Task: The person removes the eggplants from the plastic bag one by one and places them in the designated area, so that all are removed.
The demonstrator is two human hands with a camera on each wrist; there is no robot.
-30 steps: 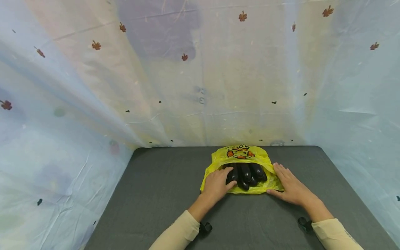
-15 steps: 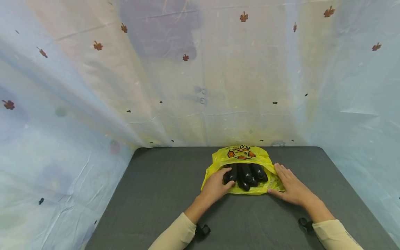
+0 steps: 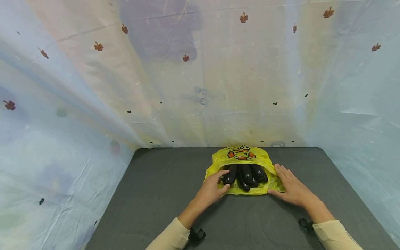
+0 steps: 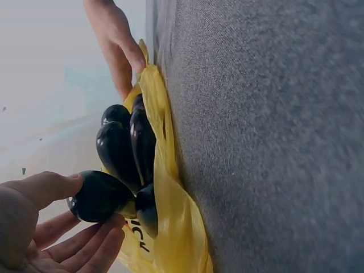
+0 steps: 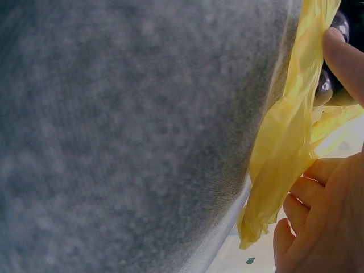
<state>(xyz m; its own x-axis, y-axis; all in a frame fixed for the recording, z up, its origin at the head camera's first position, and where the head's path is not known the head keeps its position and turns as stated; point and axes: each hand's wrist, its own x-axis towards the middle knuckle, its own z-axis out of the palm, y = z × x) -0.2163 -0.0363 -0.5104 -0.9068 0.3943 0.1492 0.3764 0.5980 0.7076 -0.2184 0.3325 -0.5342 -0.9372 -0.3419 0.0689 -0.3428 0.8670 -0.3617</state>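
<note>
A yellow plastic bag (image 3: pixel 261 156) with a printed cartoon figure lies on the table, its mouth facing me. Several glossy black eggplants (image 3: pixel 246 173) show inside. My left hand (image 3: pixel 210 189) is at the mouth's left side, thumb and fingers around the near end of the leftmost eggplant (image 4: pixel 101 196). That eggplant stands off from the others in the left wrist view; its far end is hidden in the bag. My right hand (image 3: pixel 292 188) rests along the bag's right side, fingers straight, thumb at the lower rim of the mouth.
The bag sits toward the back of a dark grey table (image 3: pixel 162 194). A pale plastic sheet (image 3: pixel 225 86) with leaf prints hangs behind and at both sides. Black straps (image 3: pixel 197 234) show at both wrists.
My left hand has drawn back to the left and toward me, and the leftmost eggplant has shifted slightly that way with it. The right hand stays in place against the bag.
</note>
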